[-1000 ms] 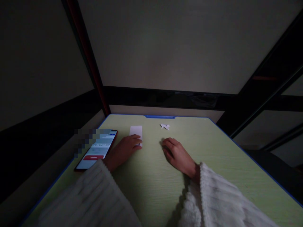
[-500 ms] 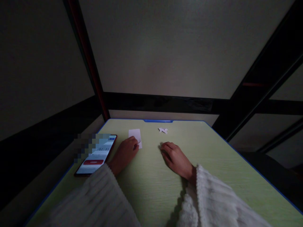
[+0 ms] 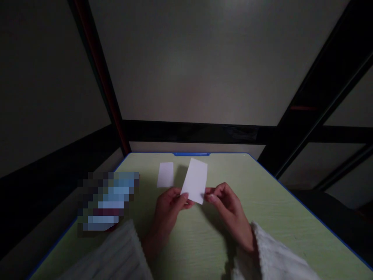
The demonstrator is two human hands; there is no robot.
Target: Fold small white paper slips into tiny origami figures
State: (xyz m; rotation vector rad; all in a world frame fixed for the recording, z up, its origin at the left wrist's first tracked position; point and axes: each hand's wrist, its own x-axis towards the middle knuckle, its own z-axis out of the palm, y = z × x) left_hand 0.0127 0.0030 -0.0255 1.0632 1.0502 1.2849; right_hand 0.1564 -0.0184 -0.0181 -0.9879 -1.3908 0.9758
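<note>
A white sheet of paper (image 3: 196, 179) is held up, tilted, above the table between my two hands. My left hand (image 3: 170, 206) pinches its lower left corner, thumb on top and fingers underneath. At the lower right edge, my right hand (image 3: 227, 206) has its thumb and forefinger closed on the paper. Another white sheet (image 3: 165, 175) lies flat on the table just beyond my left hand. The small folded piece of paper from the earlier frame does not show; the raised sheet covers that area.
The pale green table (image 3: 276, 233) has a blue rim and a blue strip (image 3: 191, 154) at its far edge. A phone (image 3: 112, 202), partly blurred out, lies at the left. Beyond stands a grey wall panel (image 3: 189, 77) with dark frame bars.
My left hand has lifted a sheet off the table and brought it right, leaving another sheet behind. My right hand has risen from the table and taken the sheet's right edge.
</note>
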